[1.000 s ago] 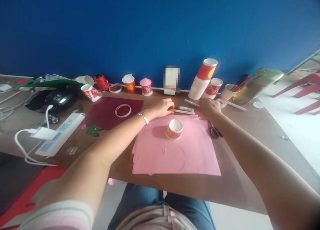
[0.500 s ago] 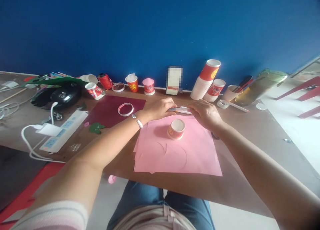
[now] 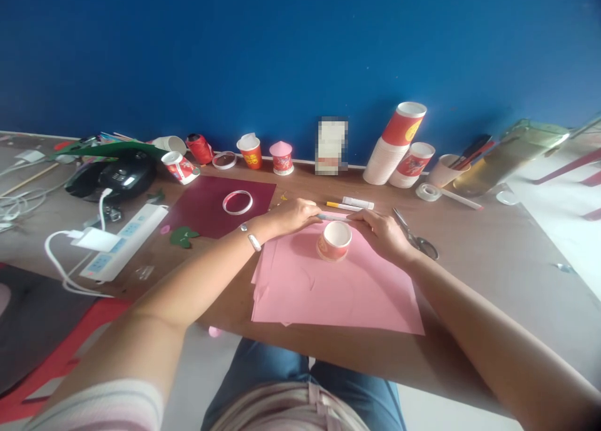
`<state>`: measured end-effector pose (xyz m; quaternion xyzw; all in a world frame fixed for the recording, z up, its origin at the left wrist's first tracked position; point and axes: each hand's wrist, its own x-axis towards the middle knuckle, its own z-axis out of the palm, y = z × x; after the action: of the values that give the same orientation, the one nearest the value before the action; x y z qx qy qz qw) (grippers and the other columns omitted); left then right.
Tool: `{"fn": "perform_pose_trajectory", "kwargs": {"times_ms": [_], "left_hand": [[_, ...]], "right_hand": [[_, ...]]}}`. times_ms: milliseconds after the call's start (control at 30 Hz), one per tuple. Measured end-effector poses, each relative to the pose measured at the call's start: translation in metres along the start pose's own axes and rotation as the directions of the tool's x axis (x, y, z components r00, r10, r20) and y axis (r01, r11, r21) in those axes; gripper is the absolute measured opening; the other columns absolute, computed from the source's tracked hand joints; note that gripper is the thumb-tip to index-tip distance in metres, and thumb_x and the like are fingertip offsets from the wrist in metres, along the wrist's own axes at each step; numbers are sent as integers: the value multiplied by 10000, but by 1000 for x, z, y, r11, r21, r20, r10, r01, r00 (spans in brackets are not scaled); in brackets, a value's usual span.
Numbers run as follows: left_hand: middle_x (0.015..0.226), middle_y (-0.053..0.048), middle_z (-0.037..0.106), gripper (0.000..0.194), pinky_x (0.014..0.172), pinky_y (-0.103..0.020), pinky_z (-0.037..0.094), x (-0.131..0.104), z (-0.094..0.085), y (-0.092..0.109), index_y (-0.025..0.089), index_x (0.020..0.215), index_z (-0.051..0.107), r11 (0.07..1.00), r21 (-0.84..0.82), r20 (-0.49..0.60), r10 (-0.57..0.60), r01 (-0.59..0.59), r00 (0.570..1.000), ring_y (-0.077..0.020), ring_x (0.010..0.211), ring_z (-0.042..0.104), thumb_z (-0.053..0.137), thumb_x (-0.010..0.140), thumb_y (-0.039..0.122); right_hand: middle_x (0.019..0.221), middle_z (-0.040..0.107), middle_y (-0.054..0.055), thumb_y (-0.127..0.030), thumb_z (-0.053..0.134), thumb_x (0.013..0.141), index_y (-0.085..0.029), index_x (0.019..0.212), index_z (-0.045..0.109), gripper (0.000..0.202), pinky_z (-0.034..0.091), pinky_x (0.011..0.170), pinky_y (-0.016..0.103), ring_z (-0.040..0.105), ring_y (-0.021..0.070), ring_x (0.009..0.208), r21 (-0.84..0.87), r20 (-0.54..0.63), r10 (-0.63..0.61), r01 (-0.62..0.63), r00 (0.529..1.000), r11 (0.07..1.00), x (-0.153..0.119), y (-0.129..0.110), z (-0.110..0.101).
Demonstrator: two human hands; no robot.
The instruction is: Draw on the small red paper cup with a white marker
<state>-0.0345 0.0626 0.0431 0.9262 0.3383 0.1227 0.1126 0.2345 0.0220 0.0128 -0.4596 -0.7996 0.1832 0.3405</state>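
Both my hands hold the ends of a slim grey pen [image 3: 334, 218] over the far edge of the pink paper. My left hand [image 3: 298, 215] is closed around the pen's left end. At its other end, the fingers of my right hand [image 3: 382, 232] pinch it. Just in front of the pen a short cut-down paper cup [image 3: 334, 242], red-banded with a white rim, stands on the stacked pink paper sheets [image 3: 338, 299]. Beyond the pen lie a yellow-and-white pen [image 3: 342, 206] and a white tube [image 3: 358, 202]. Scissors [image 3: 417, 236] rest beside my right hand.
Along the blue wall stand a small cup with a pink cone roof [image 3: 282, 157], a red cup [image 3: 249, 152], stacked paper cups [image 3: 392, 143] and a pen cup [image 3: 446, 169]. Dark red paper [image 3: 211, 199] holds a cut cup ring [image 3: 237, 202]. A power strip [image 3: 124, 243] lies left.
My hands have come down nearer the short cup with the grey pen. The yellow-and-white pen, the white tube and the scissors now show more fully.
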Motion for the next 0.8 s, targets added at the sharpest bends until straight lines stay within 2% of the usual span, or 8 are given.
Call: {"fn": "perform_pose_trajectory", "kwargs": {"times_ms": [200,367,467,533,633,700,767,800], "left_hand": [[899,-53,744,268,609,-266,387,5,-10,-3,192,1002,752,1000,1,-19,27,-27,999,-175,781,674,561,1028,378],[872,-59,735,296,616,-261,397,20,-25,-4,181,976,735,998,-5,-22,63,-63,998,-164,748,655,521,1044,374],[876,-56,738,284,668,-260,435,12,-38,-17,183,967,743,997,-17,10,78,-78,997,-162,773,660,527,1039,353],[835,-49,735,277,704,-271,445,-3,-47,-31,177,885,744,1000,27,-56,16,-14,998,-163,758,654,549,1020,320],[858,-47,739,277,737,-281,459,-17,-49,-46,177,933,749,986,43,-192,-152,163,970,-169,772,658,542,1020,339],[935,-61,746,277,777,-297,467,-12,-39,-43,184,965,752,987,72,-100,-137,144,985,-192,850,676,527,1020,336],[967,-73,734,295,743,-302,461,3,-24,-32,187,992,746,986,99,55,-137,131,989,-204,854,679,484,1032,317],[963,-78,721,311,704,-302,453,12,-15,-26,186,995,739,979,132,119,-170,154,978,-209,831,679,453,1038,302]], "right_hand": [[912,780,72,-503,525,986,-267,931,728,316,558,784,367,721,248,832,6,-17,-31,31,999,1000,4,-7,-15],[914,770,45,-405,560,954,-265,938,732,222,534,752,350,710,233,831,27,-64,24,-23,998,999,15,-16,-21],[900,764,53,-370,659,886,-260,894,754,146,523,744,364,697,225,803,123,-84,101,-90,991,988,13,-6,-41],[737,709,54,-351,788,787,-238,797,750,119,469,608,344,617,168,621,299,-267,330,-248,905,922,8,10,-63],[533,527,16,-435,748,837,-225,715,691,250,320,459,330,422,98,443,389,-380,441,-292,813,874,2,29,-90],[568,530,3,-420,848,740,-213,756,705,252,331,458,308,454,107,480,548,-357,515,-272,780,791,3,29,-90],[567,492,-33,-437,891,682,-220,801,711,306,382,469,284,434,100,499,630,-294,531,-257,795,733,8,17,-75],[572,465,-49,-413,916,652,-220,798,700,324,402,483,272,397,87,510,740,-214,543,-227,812,633,11,10,-65]]}}
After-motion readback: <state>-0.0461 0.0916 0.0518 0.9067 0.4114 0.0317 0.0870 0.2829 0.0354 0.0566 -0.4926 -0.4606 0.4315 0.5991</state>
